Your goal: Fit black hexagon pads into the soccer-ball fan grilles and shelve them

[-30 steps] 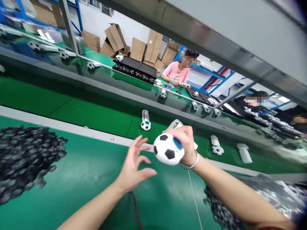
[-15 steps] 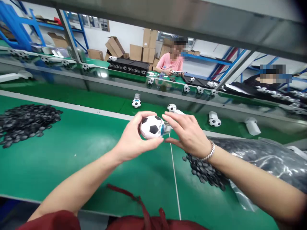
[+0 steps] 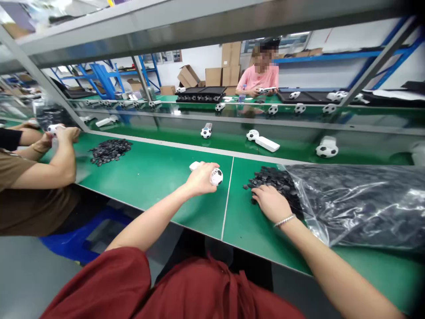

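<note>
At the left end of the tabletop (image 3: 156, 177), a co-worker in a brown sleeve (image 3: 23, 170) has both hands at a white ball (image 3: 52, 129). Right of that, toward the far edge, lies a loose pile of black pieces (image 3: 111, 150).

Midway along, near the seam (image 3: 227, 199), the left hand (image 3: 201, 178) grasps a black-and-white ball (image 3: 217, 176); the ball shows at the fingertips, and its white handle (image 3: 194, 165) sticks out past the back of the hand. Beyond the far edge, on the green belt (image 3: 175, 135), another ball with a handle (image 3: 206, 131) lies by itself.

Right of the seam, the right hand (image 3: 270, 201) reaches down with its fingers touching the near side of a second black pile (image 3: 274, 176); whether it has pinched a piece cannot be told. Past it, a clear bag (image 3: 372, 204) of dark contents covers the right part of the tabletop.

As to progress, the ball in the left hand looks partway handled and is not yet set down; whether any patch is missing is too small to tell. Plenty of black pieces remain in both piles.
</note>
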The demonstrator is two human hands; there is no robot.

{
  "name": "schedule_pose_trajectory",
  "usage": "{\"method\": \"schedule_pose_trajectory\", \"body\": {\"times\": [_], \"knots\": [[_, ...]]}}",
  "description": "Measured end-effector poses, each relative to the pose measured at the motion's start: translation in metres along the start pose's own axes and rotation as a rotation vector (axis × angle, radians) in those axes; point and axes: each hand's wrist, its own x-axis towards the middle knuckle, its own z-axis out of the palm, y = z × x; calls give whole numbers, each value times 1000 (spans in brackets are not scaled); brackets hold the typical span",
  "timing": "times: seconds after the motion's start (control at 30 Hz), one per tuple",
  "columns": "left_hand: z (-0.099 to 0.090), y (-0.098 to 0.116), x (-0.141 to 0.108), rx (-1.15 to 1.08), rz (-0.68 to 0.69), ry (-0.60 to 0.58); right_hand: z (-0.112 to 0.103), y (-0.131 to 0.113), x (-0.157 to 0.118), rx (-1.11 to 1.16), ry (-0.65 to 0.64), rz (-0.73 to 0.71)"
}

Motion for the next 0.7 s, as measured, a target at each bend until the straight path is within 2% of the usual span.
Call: {"method": "schedule_pose_trajectory", "body": {"times": [0.17,0.33,0.43,0.53,0.7], "knots": [[26,-11,-5,-25,79,-58,0,5,7,151,-1,50],[40,-32,-13,-56,8,26,-2,3,12,353,58,22],[43,-38,-16,-98,-5,61,-8,-14,21,504,144,-69],[43,-40,-16,-126,-8,55,-15,-35,34,646,178,-135],[42,-41,-16,-157,6,48,-13,-57,47,702,223,-201]]}}
